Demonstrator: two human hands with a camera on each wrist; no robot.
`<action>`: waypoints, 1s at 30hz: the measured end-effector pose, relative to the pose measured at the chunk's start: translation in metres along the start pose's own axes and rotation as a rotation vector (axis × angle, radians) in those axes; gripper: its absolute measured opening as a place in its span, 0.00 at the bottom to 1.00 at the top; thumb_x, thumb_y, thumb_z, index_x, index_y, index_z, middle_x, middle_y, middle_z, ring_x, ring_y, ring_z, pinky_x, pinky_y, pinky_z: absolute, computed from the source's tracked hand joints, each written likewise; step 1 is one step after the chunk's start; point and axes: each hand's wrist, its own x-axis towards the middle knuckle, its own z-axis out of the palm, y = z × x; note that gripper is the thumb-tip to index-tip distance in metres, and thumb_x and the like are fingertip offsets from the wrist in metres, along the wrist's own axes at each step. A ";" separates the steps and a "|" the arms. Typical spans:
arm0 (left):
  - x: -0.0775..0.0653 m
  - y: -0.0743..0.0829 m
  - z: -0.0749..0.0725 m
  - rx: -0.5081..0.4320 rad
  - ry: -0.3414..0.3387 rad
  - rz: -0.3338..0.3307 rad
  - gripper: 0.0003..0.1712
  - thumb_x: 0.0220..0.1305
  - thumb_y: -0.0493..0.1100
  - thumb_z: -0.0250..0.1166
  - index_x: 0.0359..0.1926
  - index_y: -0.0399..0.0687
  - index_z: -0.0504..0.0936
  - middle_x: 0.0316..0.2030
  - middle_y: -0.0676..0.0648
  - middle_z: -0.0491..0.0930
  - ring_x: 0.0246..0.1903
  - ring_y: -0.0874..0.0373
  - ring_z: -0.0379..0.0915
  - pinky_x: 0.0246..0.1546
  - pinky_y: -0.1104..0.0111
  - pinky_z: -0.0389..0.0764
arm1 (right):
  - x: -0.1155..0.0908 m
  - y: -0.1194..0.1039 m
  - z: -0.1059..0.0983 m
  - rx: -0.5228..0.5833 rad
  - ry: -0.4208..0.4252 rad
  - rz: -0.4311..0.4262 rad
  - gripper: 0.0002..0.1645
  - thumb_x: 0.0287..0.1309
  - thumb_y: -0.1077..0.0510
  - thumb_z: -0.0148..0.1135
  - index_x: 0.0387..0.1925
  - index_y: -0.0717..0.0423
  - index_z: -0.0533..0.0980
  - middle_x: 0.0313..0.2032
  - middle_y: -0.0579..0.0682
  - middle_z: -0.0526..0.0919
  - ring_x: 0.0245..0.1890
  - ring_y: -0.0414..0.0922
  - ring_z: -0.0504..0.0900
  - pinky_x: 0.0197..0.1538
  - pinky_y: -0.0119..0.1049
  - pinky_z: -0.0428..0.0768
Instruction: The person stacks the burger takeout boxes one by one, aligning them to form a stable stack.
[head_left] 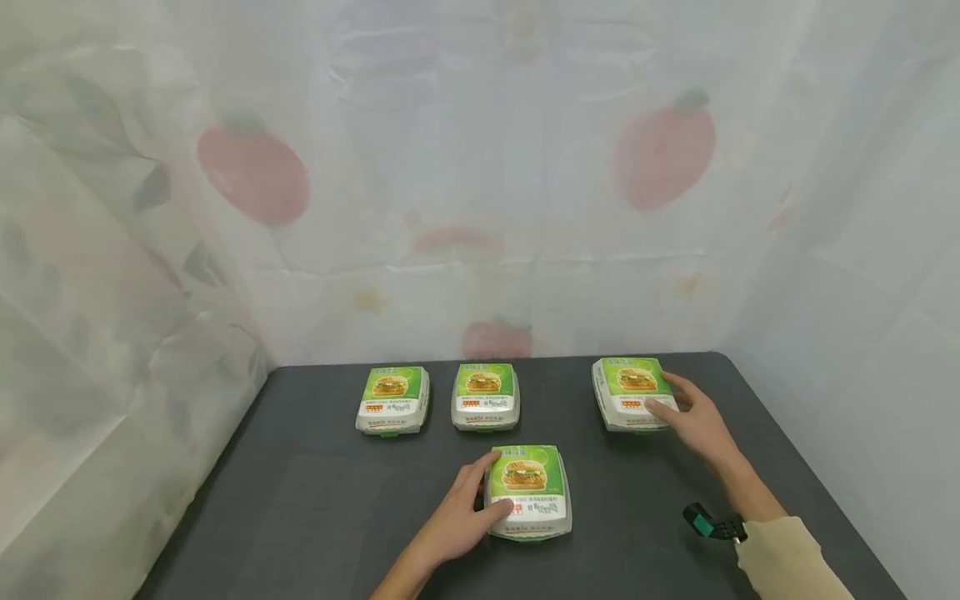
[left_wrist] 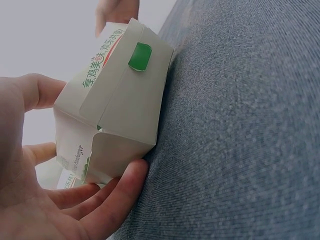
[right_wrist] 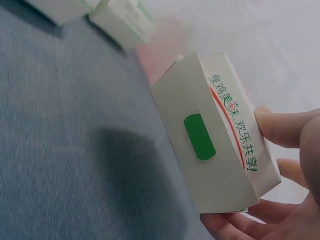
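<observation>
A burger box point(head_left: 528, 493), green and white with a burger picture on its lid, lies near the middle front of the table. My left hand point(head_left: 461, 514) holds it by its left side, the thumb on the lid and the fingers along the side wall. Further back at the right is a similar burger box point(head_left: 630, 392). My right hand point(head_left: 697, 421) grips that one from its right side. In the right wrist view the thumb presses the lid of this box point(right_wrist: 200, 140) while fingers reach round its lower edge. Both boxes are closed, with a green tab on the front.
Two more closed burger boxes, one at the back left point(head_left: 392, 402) and one at the back centre point(head_left: 485, 397), stand apart on the dark table point(head_left: 315, 500). Pale printed sheets point(head_left: 480, 167) hang behind and beside the table. A black strap with a green part point(head_left: 703, 523) sticks out at the right wrist.
</observation>
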 end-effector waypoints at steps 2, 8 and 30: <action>0.000 0.000 -0.001 -0.001 -0.001 0.004 0.41 0.70 0.59 0.63 0.79 0.64 0.58 0.61 0.43 0.65 0.53 0.51 0.71 0.42 0.57 0.74 | -0.004 -0.007 -0.001 0.006 -0.007 -0.015 0.55 0.68 0.35 0.61 0.81 0.58 0.49 0.68 0.73 0.64 0.66 0.68 0.66 0.56 0.59 0.73; 0.002 0.000 -0.001 0.015 0.001 0.003 0.41 0.70 0.60 0.63 0.79 0.62 0.58 0.61 0.43 0.65 0.53 0.51 0.70 0.45 0.56 0.74 | -0.015 -0.025 -0.004 0.041 -0.040 -0.063 0.51 0.69 0.39 0.62 0.80 0.56 0.51 0.65 0.72 0.67 0.62 0.65 0.72 0.54 0.55 0.75; 0.002 0.000 0.000 -0.012 -0.008 -0.013 0.42 0.71 0.60 0.63 0.79 0.62 0.57 0.62 0.41 0.64 0.54 0.49 0.71 0.43 0.56 0.76 | -0.049 -0.063 0.019 0.115 -0.152 -0.188 0.45 0.67 0.49 0.68 0.77 0.56 0.59 0.62 0.67 0.73 0.55 0.59 0.79 0.48 0.46 0.79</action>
